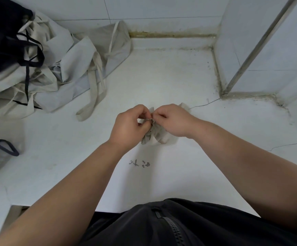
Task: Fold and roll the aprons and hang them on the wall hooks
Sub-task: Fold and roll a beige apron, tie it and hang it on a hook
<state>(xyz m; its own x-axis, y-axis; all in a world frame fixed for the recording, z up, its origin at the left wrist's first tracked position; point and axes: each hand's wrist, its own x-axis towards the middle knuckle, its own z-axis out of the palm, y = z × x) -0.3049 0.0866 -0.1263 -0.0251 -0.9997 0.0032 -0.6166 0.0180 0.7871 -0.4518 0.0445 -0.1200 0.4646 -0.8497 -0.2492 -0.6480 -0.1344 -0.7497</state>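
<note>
Pinching a rolled beige apron (155, 136) at the centre of the frame, on the white counter (179, 77).
The left hand (130, 126) and right hand (175, 121) meet over the bundle, fingers curled, each gripping its top edge. A heap of loose aprons (58, 68) lies at upper left, well apart.

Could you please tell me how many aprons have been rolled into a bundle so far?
1: the beige bundle held between the left hand and right hand; the loose pile back left may hide others.
</note>
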